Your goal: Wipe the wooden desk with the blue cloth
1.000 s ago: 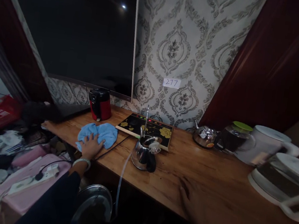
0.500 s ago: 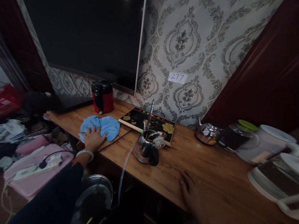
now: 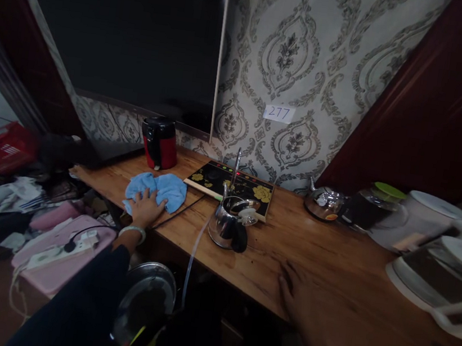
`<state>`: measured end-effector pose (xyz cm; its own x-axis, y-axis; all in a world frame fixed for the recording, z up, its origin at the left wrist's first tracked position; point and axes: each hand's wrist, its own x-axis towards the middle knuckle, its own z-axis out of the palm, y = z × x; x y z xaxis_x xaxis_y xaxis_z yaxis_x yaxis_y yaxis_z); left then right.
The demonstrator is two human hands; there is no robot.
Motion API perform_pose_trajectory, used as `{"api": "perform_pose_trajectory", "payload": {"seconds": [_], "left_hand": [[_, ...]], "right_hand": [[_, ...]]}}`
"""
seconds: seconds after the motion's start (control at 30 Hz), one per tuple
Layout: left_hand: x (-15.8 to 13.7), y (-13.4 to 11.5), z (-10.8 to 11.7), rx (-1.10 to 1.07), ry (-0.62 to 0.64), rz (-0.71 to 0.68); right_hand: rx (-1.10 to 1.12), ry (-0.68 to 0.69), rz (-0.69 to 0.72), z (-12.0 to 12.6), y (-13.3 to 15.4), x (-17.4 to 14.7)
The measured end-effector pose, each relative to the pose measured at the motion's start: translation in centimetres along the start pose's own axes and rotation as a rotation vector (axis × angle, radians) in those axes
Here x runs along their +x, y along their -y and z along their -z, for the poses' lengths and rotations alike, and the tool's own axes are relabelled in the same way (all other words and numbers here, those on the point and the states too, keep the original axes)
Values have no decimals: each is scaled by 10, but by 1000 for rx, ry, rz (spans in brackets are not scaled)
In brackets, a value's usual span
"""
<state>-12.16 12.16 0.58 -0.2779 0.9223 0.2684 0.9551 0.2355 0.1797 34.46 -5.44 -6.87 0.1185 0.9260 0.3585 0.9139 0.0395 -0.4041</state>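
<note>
A long wooden counter (image 3: 329, 265) runs along a patterned wall, below a big dark screen (image 3: 126, 29) that fills the upper left. At the right end of the counter stand white jugs (image 3: 436, 262) and a glass pot with a green lid (image 3: 373, 209), with a small steel teapot (image 3: 323, 202) just beside it. Near the middle lies a flat black hotplate with yellow flowers (image 3: 230, 181), and a shiny steel kettle (image 3: 228, 226) stands at its front edge, touching or almost touching it. A red and black jar (image 3: 159, 142) sits against the wall to the left. In front of that jar a blue cloth (image 3: 160, 189) lies crumpled on the counter near its front edge. The left hand (image 3: 145, 210), with a pale bangle at the wrist, lies flat on the near part of the cloth, fingers spread and pressing down rather than gripping. The right hand (image 3: 300, 295) rests palm down on the bare wood well to the right of the kettle, fingers spread wide and holding nothing. Below the counter on the left a pink case (image 3: 53, 263) carries a white power strip (image 3: 59, 249).
</note>
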Motion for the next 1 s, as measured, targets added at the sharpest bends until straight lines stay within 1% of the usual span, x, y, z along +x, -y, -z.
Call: {"api": "perform_pose_trajectory", "payload": {"seconds": [0.53,0.73,1.0], "left_hand": [[0,-1,0,57,-15,-7],[-1,-2,-1,61,-40,-10],[-2,-2,0,57,-20,-5]], "right_hand": [[-72,27,19,4,4,-1],[-61,31,12,5,5,-1],[-62,24,35,5,4,-2]]}}
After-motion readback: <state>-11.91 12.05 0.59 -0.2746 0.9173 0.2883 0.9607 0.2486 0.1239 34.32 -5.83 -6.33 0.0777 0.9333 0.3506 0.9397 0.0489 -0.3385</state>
